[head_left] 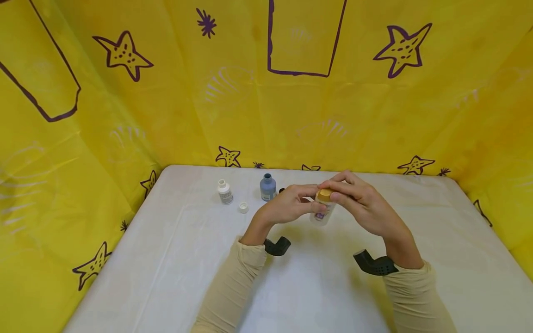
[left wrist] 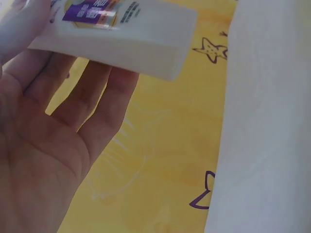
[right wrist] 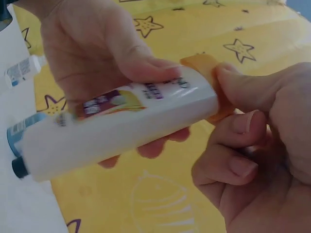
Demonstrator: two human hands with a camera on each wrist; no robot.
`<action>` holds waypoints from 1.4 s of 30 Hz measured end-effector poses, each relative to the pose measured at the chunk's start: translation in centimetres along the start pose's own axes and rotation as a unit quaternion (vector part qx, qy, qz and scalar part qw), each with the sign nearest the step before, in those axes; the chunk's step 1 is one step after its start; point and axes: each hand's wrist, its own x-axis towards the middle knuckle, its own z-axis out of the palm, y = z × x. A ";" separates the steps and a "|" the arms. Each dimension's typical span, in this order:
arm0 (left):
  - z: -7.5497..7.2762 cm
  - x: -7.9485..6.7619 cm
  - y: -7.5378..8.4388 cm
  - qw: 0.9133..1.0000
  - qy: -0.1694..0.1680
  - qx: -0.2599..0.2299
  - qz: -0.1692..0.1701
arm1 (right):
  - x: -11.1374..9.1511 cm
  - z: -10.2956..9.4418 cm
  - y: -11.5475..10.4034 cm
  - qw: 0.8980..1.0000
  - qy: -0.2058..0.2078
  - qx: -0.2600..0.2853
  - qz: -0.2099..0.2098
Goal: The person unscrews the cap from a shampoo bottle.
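Note:
A white bottle (head_left: 321, 213) with a purple label and an orange cap (head_left: 325, 194) is held above the middle of the table. My left hand (head_left: 287, 205) grips its body; the right wrist view shows the thumb and fingers curled round the bottle (right wrist: 116, 131). My right hand (head_left: 358, 201) pinches the orange cap (right wrist: 211, 87) between thumb and fingers. In the left wrist view the bottle's base (left wrist: 121, 34) lies across my left fingers (left wrist: 92, 102).
On the white table (head_left: 175, 259) stand a small white bottle (head_left: 225, 192) without its cap, a white cap (head_left: 243, 207) beside it, and a blue-grey bottle (head_left: 268, 187). A small dark object (head_left: 281, 190) lies behind my left hand. Yellow star-printed sheeting (head_left: 125, 106) walls in three sides.

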 end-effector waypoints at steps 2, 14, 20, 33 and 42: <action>0.0 0.0 0.0 1.000 0.019 0.008 0.000 | 0.1 0.2 -0.1 0.999 0.021 0.001 0.029; 1.0 0.7 -0.5 0.983 0.147 0.106 0.026 | 0.9 3.0 -1.2 0.961 0.188 -0.159 0.128; 1.0 0.7 -0.4 0.982 0.148 0.108 0.054 | 1.2 4.2 -1.6 0.943 0.232 -0.218 0.100; 0.4 0.5 -0.1 0.988 0.107 0.095 0.057 | 1.0 3.8 -1.9 0.951 0.223 -0.205 0.059; 0.4 0.3 0.1 0.990 0.100 0.089 0.040 | 0.4 2.0 -1.6 0.978 0.133 -0.157 0.037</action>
